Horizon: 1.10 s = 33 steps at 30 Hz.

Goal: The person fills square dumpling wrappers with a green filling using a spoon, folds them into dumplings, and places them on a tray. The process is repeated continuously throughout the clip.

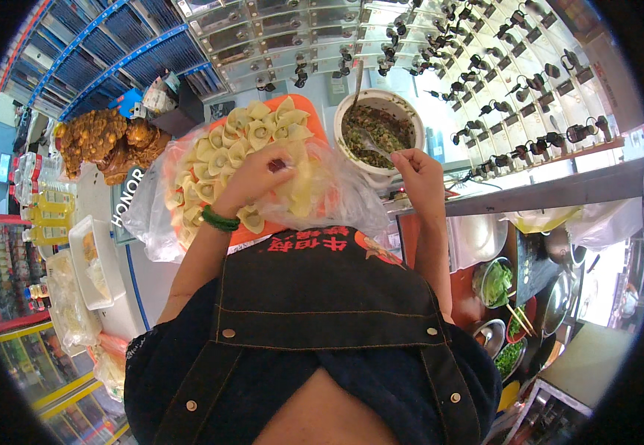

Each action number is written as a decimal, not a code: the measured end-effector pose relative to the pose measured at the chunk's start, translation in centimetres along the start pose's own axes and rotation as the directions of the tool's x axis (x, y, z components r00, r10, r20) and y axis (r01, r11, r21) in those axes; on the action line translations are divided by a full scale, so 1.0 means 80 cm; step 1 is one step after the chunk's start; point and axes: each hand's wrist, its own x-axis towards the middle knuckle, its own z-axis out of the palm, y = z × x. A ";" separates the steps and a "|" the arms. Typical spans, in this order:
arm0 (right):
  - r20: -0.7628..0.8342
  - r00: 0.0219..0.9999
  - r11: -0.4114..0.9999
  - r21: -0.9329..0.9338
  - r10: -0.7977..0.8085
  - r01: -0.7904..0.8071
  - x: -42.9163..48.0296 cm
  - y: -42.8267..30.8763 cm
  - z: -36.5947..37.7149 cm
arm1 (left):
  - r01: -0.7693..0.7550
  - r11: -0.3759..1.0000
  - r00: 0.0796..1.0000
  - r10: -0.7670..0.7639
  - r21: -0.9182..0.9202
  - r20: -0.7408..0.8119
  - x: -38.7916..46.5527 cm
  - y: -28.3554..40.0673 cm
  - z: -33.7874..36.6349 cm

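Note:
My right hand (423, 177) grips the handle of a metal spoon (376, 147), whose bowl end lies in minced filling with chopped greens (377, 129). A white pot (419, 130) holds this filling. My left hand (263, 173), with a green bangle (220, 218) on its wrist, is over a stack of pale yellow dough wrappers (302, 186). Its fingertips are hard to make out, and a small dark red patch shows on it. Folded wontons (221, 158) crowd an orange tray (300, 103) beside and beyond that hand.
Clear plastic film (355, 194) surrounds the wrappers. A long-handled utensil (359, 83) leans in the pot. Carved wooden ornament (113, 142) and white foam box (96, 261) stand left. Lockers with hanging keys (494, 105) rise beyond. Bowls of greens (494, 283) sit at right.

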 end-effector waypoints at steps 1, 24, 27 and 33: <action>0.004 1.000 1.000 0.015 0.003 -0.003 0.000 0.002 0.001 | -0.051 0.918 0.999 0.045 0.393 0.024 0.004 0.002 0.010; -0.099 0.977 0.964 0.171 -0.189 0.204 -0.031 -0.023 -0.002 | 0.377 -0.129 0.925 -0.005 -0.917 0.381 0.055 0.048 0.069; -0.034 0.880 0.876 -0.118 -0.474 0.468 -0.029 -0.015 0.003 | 0.292 -0.007 0.951 0.109 -0.957 0.289 0.063 0.055 0.074; -0.044 0.880 0.879 -0.082 -0.474 0.469 -0.023 0.014 0.004 | 0.303 -0.001 0.951 0.074 -0.953 0.302 0.069 0.047 0.055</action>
